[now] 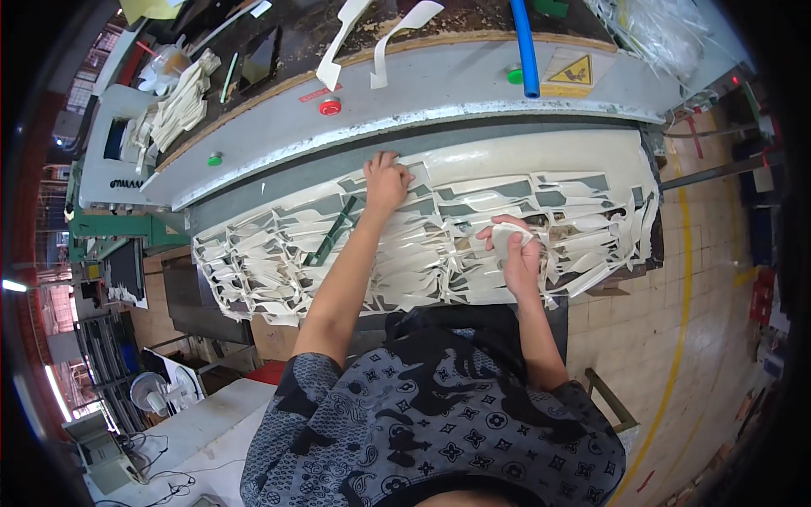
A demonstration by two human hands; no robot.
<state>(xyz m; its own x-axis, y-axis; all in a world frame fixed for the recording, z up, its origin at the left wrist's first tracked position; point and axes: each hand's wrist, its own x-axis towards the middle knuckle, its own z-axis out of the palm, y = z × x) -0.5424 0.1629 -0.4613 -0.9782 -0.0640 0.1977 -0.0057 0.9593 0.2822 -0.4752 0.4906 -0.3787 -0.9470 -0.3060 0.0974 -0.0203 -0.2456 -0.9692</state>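
A white sheet (541,152) with many cut-out gaps lies across the machine bed in front of me, its near part a tangle of thin strips. My left hand (389,182) is at the sheet's far edge, left of the middle, with its fingers curled down on it; what they pinch, if anything, is hidden. My right hand (519,258) is raised over the right part of the sheet, closed around thin white cut pieces (511,234). Left of my left forearm, a long dark green cutting die (331,234) rests on the strips.
Beyond the bed runs a grey machine beam (405,89) with a red button (329,106) and green buttons. On its top lie loose white cut pieces (345,42), a stack of more pieces (182,106) and a blue tube (524,51). A small fan (152,393) stands at lower left.
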